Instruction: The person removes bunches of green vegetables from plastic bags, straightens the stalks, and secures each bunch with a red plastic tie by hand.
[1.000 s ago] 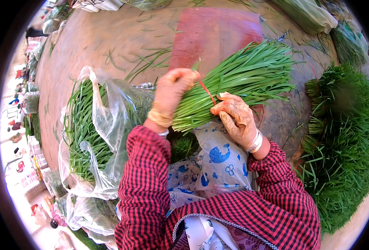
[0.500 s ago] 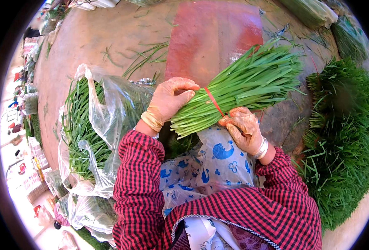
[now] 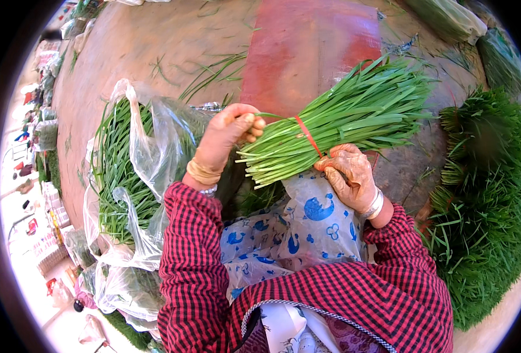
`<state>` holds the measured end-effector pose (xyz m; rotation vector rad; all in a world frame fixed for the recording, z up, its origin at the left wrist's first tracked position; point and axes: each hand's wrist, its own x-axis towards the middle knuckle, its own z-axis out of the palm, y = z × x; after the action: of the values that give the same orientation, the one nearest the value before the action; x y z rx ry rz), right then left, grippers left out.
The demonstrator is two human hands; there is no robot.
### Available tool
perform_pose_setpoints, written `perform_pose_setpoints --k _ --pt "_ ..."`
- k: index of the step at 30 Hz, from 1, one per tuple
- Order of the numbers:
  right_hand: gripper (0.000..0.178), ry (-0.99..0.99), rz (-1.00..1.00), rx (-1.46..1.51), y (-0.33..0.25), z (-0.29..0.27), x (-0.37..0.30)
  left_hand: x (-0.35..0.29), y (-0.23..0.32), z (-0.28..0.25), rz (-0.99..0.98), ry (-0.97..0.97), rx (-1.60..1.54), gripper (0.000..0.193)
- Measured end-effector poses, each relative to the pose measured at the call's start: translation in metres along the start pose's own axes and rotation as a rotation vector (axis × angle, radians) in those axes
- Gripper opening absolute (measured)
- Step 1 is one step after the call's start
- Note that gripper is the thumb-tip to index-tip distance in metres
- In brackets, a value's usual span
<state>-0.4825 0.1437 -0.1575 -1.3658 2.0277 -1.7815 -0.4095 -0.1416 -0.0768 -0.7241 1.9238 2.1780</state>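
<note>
A bundle of long green garlic chives [image 3: 366, 115] lies slantwise in front of me, cut ends to the lower left and leaf tips to the upper right. Around its stem part runs a red band [image 3: 309, 136]. My left hand [image 3: 228, 132], in a thin pale glove, pinches a chive blade [image 3: 275, 116] that sticks out from the bundle's upper edge. At the lower edge my gloved right hand [image 3: 354, 181] is closed on the end of the red band, against the bundle. Under the stems, a translucent sheet with blue whale prints [image 3: 316, 217] covers my lap.
To my left stands a clear plastic bag [image 3: 154, 141] full of chives. A large stack of chive bundles [image 3: 490, 223] fills the right side. Loose blades [image 3: 213, 73] lie on the ground beside a red board [image 3: 307, 53]. Wrapped bundles [image 3: 443, 17] lie at the far right.
My left hand has drawn back a little to the left and up from the stems, with a chive blade now stretched from its fingers. The right hand stays at the band.
</note>
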Motion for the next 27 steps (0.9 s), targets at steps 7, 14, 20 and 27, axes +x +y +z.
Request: perform_pose_setpoints --k 7,14,20,27 --pt "0.007 0.006 -0.025 -0.010 0.002 -0.006 0.004 -0.023 0.027 -0.050 0.476 0.031 -0.568 0.024" --pt "0.004 0.009 -0.010 -0.099 -0.001 0.001 0.018 -0.031 0.045 -0.016 0.512 0.727 0.288 0.076" --pt "0.012 -0.008 0.022 -0.210 -0.025 0.005 0.035 -0.017 0.018 0.081 0.565 0.221 1.533 0.109" --pt "0.010 -0.058 -0.063 -0.227 -0.039 -0.002 0.052 0.026 0.011 0.083 0.100 -0.005 1.422 0.108"
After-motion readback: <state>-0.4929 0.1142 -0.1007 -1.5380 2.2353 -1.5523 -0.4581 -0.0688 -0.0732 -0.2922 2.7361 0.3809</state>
